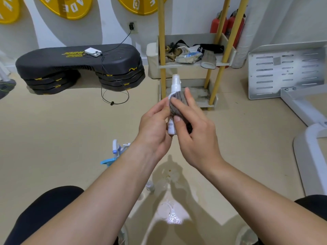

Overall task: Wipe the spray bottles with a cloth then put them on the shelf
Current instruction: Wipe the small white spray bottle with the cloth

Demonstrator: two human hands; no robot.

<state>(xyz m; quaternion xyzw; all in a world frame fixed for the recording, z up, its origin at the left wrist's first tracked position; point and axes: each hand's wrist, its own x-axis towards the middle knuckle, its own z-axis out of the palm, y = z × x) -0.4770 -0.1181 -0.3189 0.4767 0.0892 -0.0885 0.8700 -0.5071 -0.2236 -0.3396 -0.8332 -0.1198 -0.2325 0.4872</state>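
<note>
Spray bottle (175,84), upright in front of the shelf (187,65), mid-wipe: fingers of the left hand (154,128) grip its body, while those of the right hand (196,138) clasp the grey cloth (178,101) around it. The likely next move is a forward reach to the shelf.

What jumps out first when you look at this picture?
Two hands in the middle: the left hand holds a white bottle upright while the right hand presses a grey cloth against it. Behind them stands a shelf with yellow posts, and to the left a black step lies on the floor.
</note>
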